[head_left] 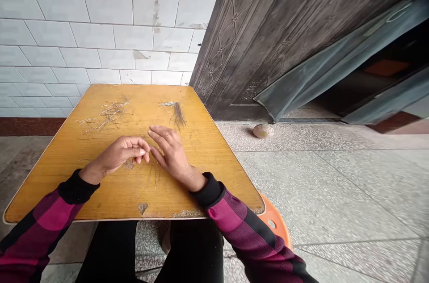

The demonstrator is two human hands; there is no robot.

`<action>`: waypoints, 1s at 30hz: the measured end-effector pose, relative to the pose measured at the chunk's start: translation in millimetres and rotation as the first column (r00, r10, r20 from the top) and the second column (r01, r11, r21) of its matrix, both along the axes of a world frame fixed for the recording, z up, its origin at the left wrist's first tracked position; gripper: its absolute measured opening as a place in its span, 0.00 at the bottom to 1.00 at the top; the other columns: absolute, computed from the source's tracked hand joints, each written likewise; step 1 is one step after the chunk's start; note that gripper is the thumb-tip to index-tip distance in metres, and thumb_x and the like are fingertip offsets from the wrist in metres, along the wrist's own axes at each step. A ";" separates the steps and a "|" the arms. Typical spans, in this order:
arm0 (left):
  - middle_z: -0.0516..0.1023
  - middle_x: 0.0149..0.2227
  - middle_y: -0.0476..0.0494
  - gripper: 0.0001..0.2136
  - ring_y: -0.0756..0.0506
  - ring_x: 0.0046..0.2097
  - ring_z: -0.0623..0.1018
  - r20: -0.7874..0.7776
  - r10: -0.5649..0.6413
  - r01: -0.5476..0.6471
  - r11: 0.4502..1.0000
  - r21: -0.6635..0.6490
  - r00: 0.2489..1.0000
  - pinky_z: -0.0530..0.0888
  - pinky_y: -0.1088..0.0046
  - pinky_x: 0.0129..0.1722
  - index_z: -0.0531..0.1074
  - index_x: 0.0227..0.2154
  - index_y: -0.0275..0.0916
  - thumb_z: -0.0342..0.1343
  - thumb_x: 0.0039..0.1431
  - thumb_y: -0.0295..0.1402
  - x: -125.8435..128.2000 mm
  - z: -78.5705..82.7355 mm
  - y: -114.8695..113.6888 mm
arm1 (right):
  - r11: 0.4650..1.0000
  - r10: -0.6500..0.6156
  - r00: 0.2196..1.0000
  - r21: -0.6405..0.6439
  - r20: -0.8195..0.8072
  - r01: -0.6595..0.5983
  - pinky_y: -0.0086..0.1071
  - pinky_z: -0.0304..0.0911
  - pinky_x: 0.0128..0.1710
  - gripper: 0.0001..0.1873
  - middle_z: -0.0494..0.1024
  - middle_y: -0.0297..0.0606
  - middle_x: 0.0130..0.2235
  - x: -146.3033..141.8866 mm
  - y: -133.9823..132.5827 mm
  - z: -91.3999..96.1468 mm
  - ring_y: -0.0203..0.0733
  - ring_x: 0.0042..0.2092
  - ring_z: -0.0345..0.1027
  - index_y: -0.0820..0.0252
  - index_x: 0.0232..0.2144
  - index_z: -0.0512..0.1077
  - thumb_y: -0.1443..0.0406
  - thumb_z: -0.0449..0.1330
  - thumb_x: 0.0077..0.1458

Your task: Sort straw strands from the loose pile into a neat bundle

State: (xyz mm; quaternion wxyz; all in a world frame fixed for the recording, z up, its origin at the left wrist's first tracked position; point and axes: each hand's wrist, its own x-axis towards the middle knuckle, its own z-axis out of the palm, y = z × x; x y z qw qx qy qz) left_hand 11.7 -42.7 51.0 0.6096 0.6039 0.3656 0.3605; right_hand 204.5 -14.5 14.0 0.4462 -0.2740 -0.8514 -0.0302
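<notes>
My left hand [122, 152] hovers over the middle of the table [197, 185], thumb and fingertips pinched together. Whatever lies between those fingertips is too small to make out. Close beside it, my right hand [173, 154] is palm down with fingers stretched out and the thumb apart. Under the right hand, a few thin wire strands [155, 178] show on the wood. A loose, tangled pile of thin wires [112, 114] lies at the back left. At the back right rests a neater bundle of wires [178, 115], bent at one end.
The yellow tabletop has chipped patches near its front edge and meets a white tiled wall [110, 35]. Right of it stand a dark carved door [248, 42] and a hanging curtain [301, 77]. A ball [263, 131] and an orange stool [279, 220] are on the floor side.
</notes>
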 end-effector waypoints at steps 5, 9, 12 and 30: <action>0.78 0.28 0.44 0.05 0.52 0.25 0.69 -0.066 -0.093 0.093 0.996 -0.005 0.993 0.64 0.74 0.27 0.73 0.27 0.35 0.58 0.52 0.32 5.4 0.5 -6.9 | 0.977 0.157 0.984 -0.134 -0.085 -0.168 0.36 0.68 0.42 0.12 0.77 0.42 0.40 -8.2 -1.0 -8.4 0.42 0.42 0.71 0.57 0.46 0.72 0.64 0.53 0.64; 0.79 0.30 0.42 0.06 0.53 0.25 0.68 -0.032 -0.074 0.073 0.996 -0.047 0.997 0.61 0.75 0.25 0.74 0.28 0.35 0.59 0.51 0.33 5.8 0.2 -8.7 | 0.977 0.137 0.990 -0.163 -0.013 -0.138 0.29 0.66 0.35 0.11 0.78 0.40 0.36 -4.9 -1.4 -10.4 0.37 0.36 0.72 0.60 0.41 0.74 0.66 0.51 0.64; 0.76 0.25 0.44 0.10 0.54 0.22 0.64 -0.009 0.007 -0.008 0.995 -0.102 1.000 0.57 0.76 0.21 0.74 0.26 0.34 0.58 0.53 0.38 5.6 -2.6 -6.7 | 0.999 -0.001 0.995 -0.045 0.103 0.005 0.29 0.63 0.31 0.12 0.79 0.40 0.34 -1.9 -0.3 -12.9 0.38 0.33 0.71 0.61 0.45 0.74 0.68 0.52 0.63; 0.74 0.23 0.45 0.11 0.57 0.16 0.59 0.096 0.168 -0.142 0.962 -0.232 0.981 0.54 0.80 0.16 0.68 0.22 0.34 0.55 0.54 0.36 -8.8 -15.3 0.6 | 0.991 -0.112 0.972 0.091 0.208 0.095 0.44 0.51 0.52 0.16 0.82 0.32 0.41 22.3 22.9 -1.5 0.42 0.49 0.69 0.47 0.46 0.74 0.71 0.53 0.63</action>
